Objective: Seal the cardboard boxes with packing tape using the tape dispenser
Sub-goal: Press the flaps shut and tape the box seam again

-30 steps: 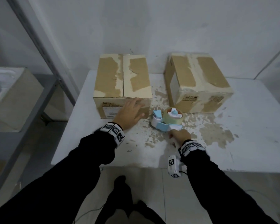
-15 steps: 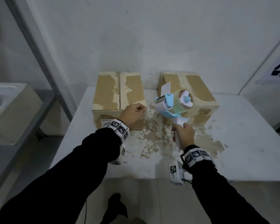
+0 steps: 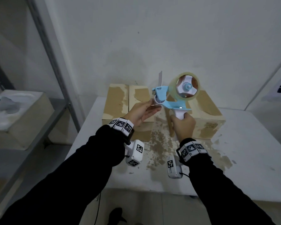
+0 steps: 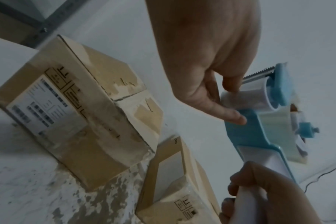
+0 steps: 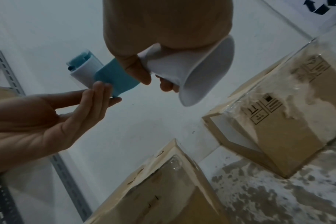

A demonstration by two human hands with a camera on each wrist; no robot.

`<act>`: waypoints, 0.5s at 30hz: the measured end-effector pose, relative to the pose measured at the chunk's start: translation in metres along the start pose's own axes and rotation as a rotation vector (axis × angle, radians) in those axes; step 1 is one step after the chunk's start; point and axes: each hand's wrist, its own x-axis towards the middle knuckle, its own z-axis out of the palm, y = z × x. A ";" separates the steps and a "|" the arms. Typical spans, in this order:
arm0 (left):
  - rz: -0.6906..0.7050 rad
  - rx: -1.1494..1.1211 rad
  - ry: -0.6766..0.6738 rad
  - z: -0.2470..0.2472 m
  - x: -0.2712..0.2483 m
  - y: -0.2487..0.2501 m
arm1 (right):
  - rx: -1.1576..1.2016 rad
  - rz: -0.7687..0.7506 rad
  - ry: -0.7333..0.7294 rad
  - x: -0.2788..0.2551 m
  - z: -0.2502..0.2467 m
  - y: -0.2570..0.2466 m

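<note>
The right hand grips the tape dispenser by its white handle, raised above two closed cardboard boxes on the table. The left hand, fingers straight, touches its roller. The boxes carry printed labels, text unreadable.

The white handle of the tape dispenser is gripped by the right hand, whose fingers are curled round it. The dispenser's blue frame and white roller are seen to the left, against the pale wall. The blue frame's end is touched by the straight fingertips of the left hand (palm turned up). Two cardboard boxes are seen below, standing apart on a white table flecked with brown residue.
</note>
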 end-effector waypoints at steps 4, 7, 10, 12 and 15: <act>0.051 -0.081 0.022 -0.009 -0.003 0.008 | 0.014 -0.039 0.006 0.001 0.006 -0.010; 0.045 -0.134 0.046 -0.017 -0.002 0.016 | 0.007 -0.079 -0.002 0.002 0.012 -0.012; 0.040 -0.186 0.072 -0.030 -0.002 0.020 | -0.033 -0.122 -0.031 0.007 0.022 -0.011; 0.039 -0.222 0.075 -0.040 0.000 0.021 | -0.052 -0.156 -0.044 0.009 0.030 -0.012; 0.039 -0.196 0.105 -0.053 0.009 0.025 | -0.061 -0.176 -0.069 0.013 0.043 -0.014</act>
